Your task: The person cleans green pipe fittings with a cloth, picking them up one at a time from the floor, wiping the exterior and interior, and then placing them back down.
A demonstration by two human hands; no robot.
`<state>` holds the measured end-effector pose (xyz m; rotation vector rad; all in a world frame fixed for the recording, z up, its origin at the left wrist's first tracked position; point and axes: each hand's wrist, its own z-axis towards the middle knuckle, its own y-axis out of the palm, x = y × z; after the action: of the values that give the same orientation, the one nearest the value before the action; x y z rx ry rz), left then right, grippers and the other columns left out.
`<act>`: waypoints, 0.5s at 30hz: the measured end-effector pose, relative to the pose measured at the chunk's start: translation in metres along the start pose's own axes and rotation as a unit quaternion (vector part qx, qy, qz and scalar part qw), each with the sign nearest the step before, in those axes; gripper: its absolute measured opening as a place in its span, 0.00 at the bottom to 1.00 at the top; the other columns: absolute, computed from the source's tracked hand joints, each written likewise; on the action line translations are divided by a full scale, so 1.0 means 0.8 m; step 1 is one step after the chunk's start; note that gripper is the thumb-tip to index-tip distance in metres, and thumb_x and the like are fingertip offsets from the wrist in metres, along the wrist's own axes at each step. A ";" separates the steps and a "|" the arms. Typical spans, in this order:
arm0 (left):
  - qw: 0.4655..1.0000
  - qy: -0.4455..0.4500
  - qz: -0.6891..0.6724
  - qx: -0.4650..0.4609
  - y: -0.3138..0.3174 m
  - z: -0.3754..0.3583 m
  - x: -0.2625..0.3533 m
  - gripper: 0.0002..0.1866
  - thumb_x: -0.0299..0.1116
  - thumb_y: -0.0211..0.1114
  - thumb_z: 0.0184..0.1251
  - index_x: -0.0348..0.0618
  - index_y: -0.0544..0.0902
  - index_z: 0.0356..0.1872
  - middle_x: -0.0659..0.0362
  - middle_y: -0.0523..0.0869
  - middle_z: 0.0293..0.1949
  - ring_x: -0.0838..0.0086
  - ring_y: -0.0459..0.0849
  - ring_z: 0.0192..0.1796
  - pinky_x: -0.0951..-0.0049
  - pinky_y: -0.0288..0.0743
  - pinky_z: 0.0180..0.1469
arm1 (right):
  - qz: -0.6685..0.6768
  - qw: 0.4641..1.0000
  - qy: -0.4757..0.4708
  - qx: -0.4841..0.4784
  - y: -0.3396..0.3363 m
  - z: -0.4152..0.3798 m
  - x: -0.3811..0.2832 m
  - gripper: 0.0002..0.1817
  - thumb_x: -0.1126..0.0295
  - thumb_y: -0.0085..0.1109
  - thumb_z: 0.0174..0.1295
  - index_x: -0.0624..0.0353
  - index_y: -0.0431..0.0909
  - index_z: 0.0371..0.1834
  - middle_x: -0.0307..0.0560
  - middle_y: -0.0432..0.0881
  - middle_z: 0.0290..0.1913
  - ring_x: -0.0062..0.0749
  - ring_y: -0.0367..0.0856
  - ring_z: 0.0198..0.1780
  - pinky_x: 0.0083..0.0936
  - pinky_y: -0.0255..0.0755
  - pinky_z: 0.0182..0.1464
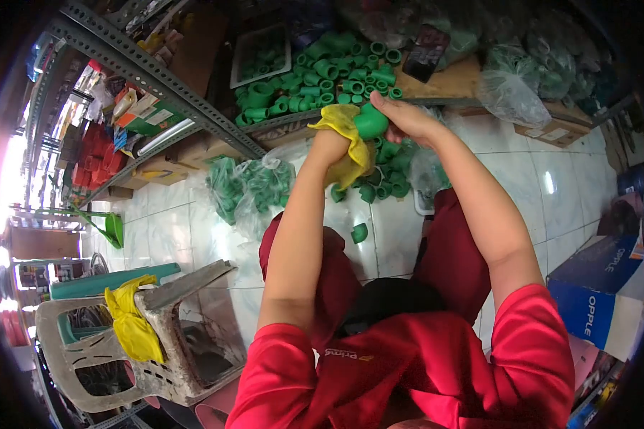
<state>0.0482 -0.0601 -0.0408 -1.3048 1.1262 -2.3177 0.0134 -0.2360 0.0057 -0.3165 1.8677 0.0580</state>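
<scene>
A green plastic pipe elbow [370,123] is held up between my two hands, above the floor and in front of the shelf. My right hand [406,120] grips it from the right, thumb up along its edge. My left hand [332,148] is wrapped in a yellow cloth [350,163] that touches the elbow's left side; the cloth hides most of its fingers. Below my hands a pile of green pipe fittings [386,175] lies on the floor. One loose green fitting [359,232] sits apart, nearer to me.
Many green fittings [322,71] cover the low shelf ahead, beside a white tray [237,66] and a dark phone [426,53]. Plastic bags [254,186] of fittings rest on the floor. A worn plastic chair [172,350] with another yellow cloth stands left; a blue box [594,286] is right.
</scene>
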 end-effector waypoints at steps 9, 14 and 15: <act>0.878 -0.228 -0.413 -0.082 -0.021 0.007 -0.002 0.14 0.30 0.57 0.54 0.41 0.74 0.43 0.57 0.79 0.38 0.71 0.76 0.37 0.71 0.71 0.39 | -0.089 0.983 -0.150 -0.058 -0.002 -0.008 -0.013 0.25 0.64 0.58 0.52 0.50 0.66 0.56 0.35 0.74 0.28 0.15 0.69 0.22 0.14 0.64 0.23; 0.972 -0.158 -0.168 -0.049 -0.029 0.001 0.011 0.15 0.29 0.57 0.53 0.40 0.74 0.44 0.54 0.79 0.38 0.68 0.77 0.39 0.71 0.70 0.42 | -0.144 0.986 0.012 -0.086 0.001 -0.010 -0.011 0.31 0.39 0.40 0.56 0.61 0.74 0.27 0.38 0.71 0.15 0.16 0.62 0.09 0.14 0.55 0.13; 0.989 -0.106 -0.103 -0.030 -0.026 -0.001 0.009 0.15 0.29 0.56 0.52 0.40 0.74 0.43 0.53 0.80 0.37 0.67 0.77 0.40 0.71 0.70 0.43 | -0.169 0.979 0.042 -0.106 0.001 -0.011 -0.010 0.36 0.34 0.34 0.55 0.60 0.71 0.18 0.39 0.69 0.11 0.16 0.59 0.07 0.14 0.54 0.12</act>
<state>0.0467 -0.0495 -0.0214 -1.7174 1.0441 -2.2293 0.0075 -0.2350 0.0156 -0.7915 1.8705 0.0120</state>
